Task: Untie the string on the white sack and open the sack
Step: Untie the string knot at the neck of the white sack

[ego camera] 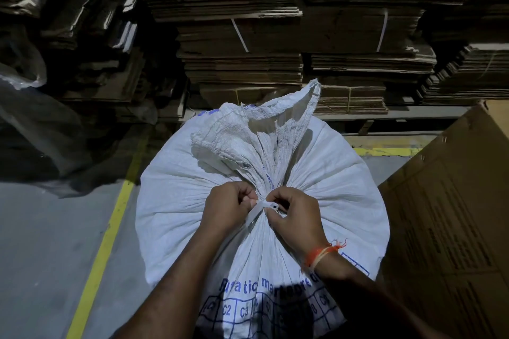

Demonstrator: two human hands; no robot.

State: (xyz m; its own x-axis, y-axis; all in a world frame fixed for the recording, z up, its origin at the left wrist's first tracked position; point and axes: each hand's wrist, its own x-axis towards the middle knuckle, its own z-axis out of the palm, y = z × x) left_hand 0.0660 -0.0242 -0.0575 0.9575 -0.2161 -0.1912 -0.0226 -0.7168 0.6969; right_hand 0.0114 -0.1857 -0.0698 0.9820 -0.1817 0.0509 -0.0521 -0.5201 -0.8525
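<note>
Both hands' fingers pinch the string (265,205) on the white sack (330,187) beside a cardboard box (451,215).

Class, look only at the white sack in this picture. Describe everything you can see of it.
The white sack is woven plastic by its look, full and rounded, standing on the grey floor beside a cardboard box. Its neck is gathered and tied with a white string, the crumpled top flopping above. Blue print and a metal eyelet show. The left hand and right hand pinch the knot.

One white sack (248,173); one string (265,205); two hands; one large cardboard box (454,215); one wrist thread (322,252).
</note>
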